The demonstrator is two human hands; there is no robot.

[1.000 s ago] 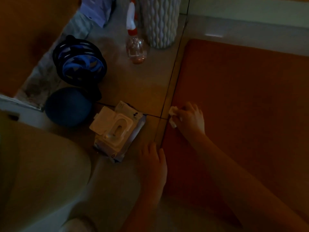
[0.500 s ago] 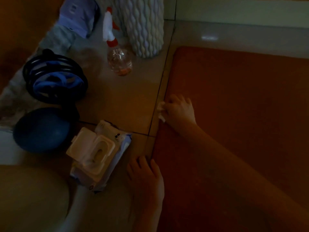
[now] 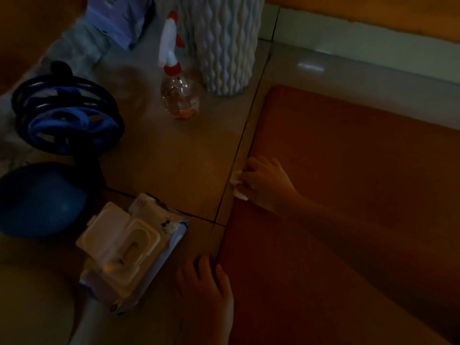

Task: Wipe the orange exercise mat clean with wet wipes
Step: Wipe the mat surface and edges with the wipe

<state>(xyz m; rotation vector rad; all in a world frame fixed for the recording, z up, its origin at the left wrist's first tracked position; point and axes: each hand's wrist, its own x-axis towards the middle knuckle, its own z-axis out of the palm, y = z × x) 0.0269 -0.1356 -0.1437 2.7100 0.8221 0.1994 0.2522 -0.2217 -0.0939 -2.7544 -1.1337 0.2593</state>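
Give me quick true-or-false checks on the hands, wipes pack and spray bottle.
1. The right hand holds a wipe at the edge of the orange mat. True.
2. The wipes pack has its lid open. True.
3. The left hand grips the wipes pack. False: the left hand rests flat on the floor, apart from it.
4. The spray bottle lies on the mat. False: the spray bottle stands on the floor.

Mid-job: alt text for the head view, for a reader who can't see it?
Dim light: the right hand holds a white wet wipe at the left edge of the orange mat. The left hand rests on the tiled floor beside an open wipes pack; a spray bottle stands farther back.
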